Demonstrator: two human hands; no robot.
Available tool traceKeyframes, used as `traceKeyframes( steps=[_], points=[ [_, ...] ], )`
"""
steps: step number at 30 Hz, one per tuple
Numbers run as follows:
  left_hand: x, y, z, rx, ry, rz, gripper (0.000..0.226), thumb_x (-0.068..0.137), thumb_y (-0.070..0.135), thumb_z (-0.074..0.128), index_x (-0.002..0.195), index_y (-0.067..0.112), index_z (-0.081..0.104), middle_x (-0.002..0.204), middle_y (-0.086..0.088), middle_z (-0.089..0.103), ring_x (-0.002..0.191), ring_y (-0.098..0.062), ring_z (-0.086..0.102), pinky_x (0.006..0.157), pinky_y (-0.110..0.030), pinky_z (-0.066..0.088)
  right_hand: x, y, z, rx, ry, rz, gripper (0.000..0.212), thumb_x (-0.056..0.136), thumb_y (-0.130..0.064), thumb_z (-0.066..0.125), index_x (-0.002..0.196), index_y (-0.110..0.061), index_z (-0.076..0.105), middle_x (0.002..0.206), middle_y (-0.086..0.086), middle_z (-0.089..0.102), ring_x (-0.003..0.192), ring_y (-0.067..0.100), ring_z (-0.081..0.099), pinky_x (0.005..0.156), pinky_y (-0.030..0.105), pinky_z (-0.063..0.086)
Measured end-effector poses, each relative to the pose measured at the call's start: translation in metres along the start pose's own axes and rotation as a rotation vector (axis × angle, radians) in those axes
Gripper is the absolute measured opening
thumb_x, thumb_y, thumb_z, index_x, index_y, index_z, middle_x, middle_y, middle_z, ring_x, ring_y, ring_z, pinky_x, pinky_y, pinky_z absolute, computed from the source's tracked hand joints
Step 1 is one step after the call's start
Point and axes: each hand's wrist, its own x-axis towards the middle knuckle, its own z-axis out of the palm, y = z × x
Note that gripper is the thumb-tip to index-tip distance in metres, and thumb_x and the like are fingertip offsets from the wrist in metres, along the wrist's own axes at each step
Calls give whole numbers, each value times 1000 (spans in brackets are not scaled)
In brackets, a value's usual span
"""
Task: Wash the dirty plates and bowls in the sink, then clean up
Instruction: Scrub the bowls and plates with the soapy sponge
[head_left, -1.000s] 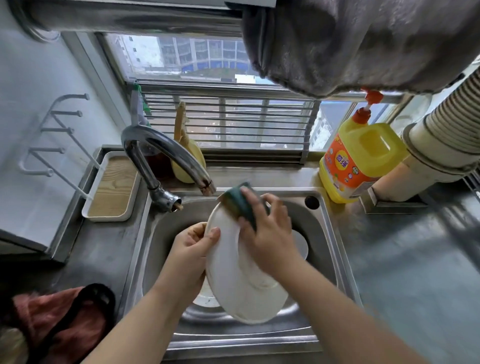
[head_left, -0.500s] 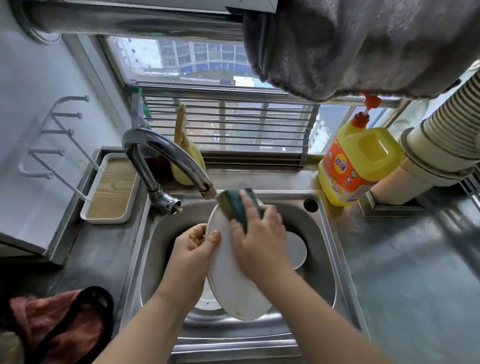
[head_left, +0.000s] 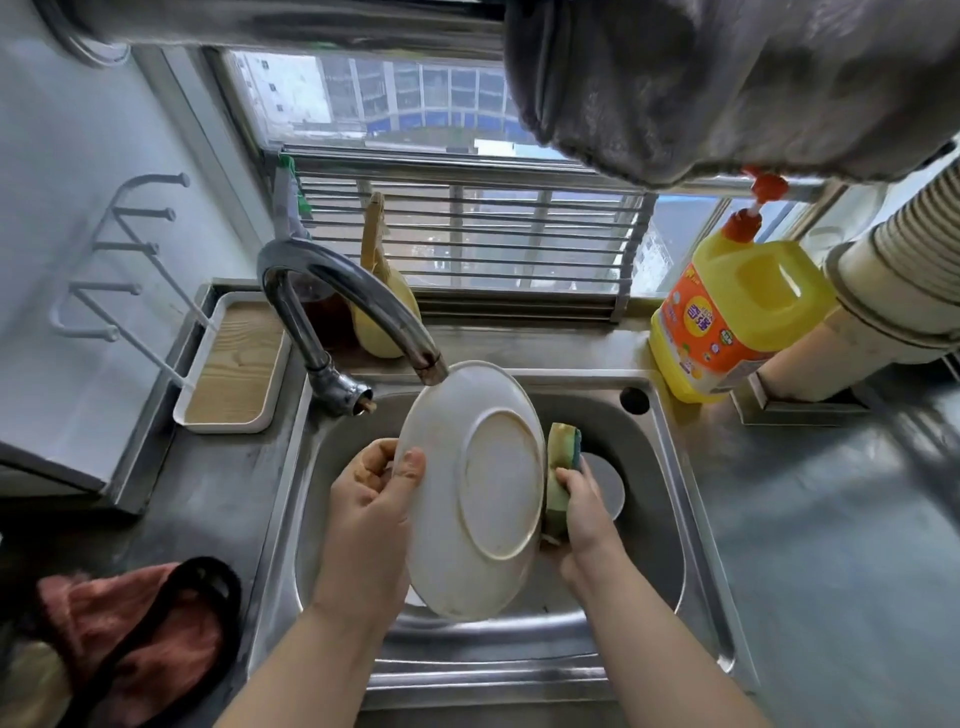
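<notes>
A white plate (head_left: 470, 488) was held on edge over the steel sink (head_left: 670, 441), its underside and foot ring turned towards the camera, its top rim just under the spout of the curved tap (head_left: 332, 291). The left hand (head_left: 371, 512) was clamped on the plate's left rim, thumb laid on the underside, fingers curled behind it — a tight grip, pinching the plate. On the far side, the right hand (head_left: 584, 512) was closed around a yellow-and-green sponge (head_left: 562, 473), which was pressed against the plate's right edge. Part of another pale dish (head_left: 605, 486) was glimpsed low in the basin behind the right hand; what kind could not be told. On the worktop at the right, a yellow detergent bottle (head_left: 737, 312) with a red pump was stood near the sink's back corner. A wood-lined white tray (head_left: 234, 364) was set left of the tap, and a reddish cloth (head_left: 135, 629) was bunched at the near left
</notes>
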Motion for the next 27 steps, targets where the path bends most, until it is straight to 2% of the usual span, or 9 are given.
traceKeyframes(
  steps=[2, 5, 10, 14, 18, 20, 22, 24, 27],
  points=[
    [-5, 0, -4, 1, -89, -69, 4, 83, 11, 64, 84, 10, 60, 73, -1, 64, 65, -12, 59, 54, -24, 50, 7, -7, 0, 29, 52, -68, 48, 89, -24, 47, 133, -43, 48, 114, 7, 65, 99, 25, 61, 84, 41, 53],
    [-3, 5, -16, -35, -293, -269, 37, 67, 3, 69, 102, 9, 63, 86, -8, 70, 75, -21, 67, 59, -30, 57, 14, -36, -7, -163, 83, -278, 50, 77, -28, 53, 121, -51, 56, 117, -3, 64, 108, 20, 60, 98, 45, 49],
    [28, 16, -16, 58, -261, -367, 22, 74, 18, 73, 94, 11, 68, 80, -8, 68, 63, -18, 65, 57, -28, 55, -2, -85, -1, -626, -233, -601, 51, 81, -29, 53, 125, -54, 48, 127, 5, 44, 108, 7, 48, 89, 9, 39],
    [32, 11, -1, -1, -213, -246, 22, 77, 20, 59, 90, 3, 66, 71, -9, 70, 57, -17, 65, 53, -24, 55, -40, -67, 35, -1208, -95, -846, 66, 80, -55, 37, 144, -54, 20, 120, 5, 31, 118, 24, 29, 108, 34, 21],
    [14, 4, 3, -112, -182, -176, 16, 82, 9, 55, 77, 5, 70, 72, -14, 71, 60, -20, 68, 54, -26, 57, -76, -23, 45, -1275, -146, -1020, 65, 83, -57, 24, 144, -54, 3, 127, 0, 25, 114, 23, 28, 106, 39, 21],
    [10, -3, 2, -75, -102, -153, 24, 94, 9, 50, 76, 7, 65, 64, -6, 68, 55, -16, 62, 50, -22, 52, -48, -39, 37, -1242, 56, -944, 64, 89, -51, 32, 148, -46, 10, 129, 6, 30, 116, 28, 32, 106, 42, 23],
    [10, -8, 1, -50, -32, -140, 23, 97, 11, 48, 78, 8, 60, 60, -1, 63, 53, -13, 57, 48, -20, 48, -30, -55, 30, -1196, 183, -645, 60, 96, -46, 35, 151, -40, 10, 134, 12, 28, 124, 31, 29, 108, 41, 20],
    [12, -7, 0, -69, 0, -126, 23, 97, 11, 48, 77, 8, 58, 59, -2, 61, 53, -14, 55, 49, -21, 47, -41, -43, 32, -1180, 127, -615, 62, 94, -53, 29, 151, -41, 7, 138, 10, 23, 127, 28, 25, 110, 38, 16],
    [13, -10, -3, -137, 20, -150, 24, 98, 11, 46, 80, 5, 61, 63, -7, 68, 54, -16, 64, 51, -23, 55, -81, -8, 41, -1202, -128, -795, 70, 79, -63, 12, 147, -52, 4, 135, -1, 20, 125, 19, 19, 111, 33, 9]
  ],
)
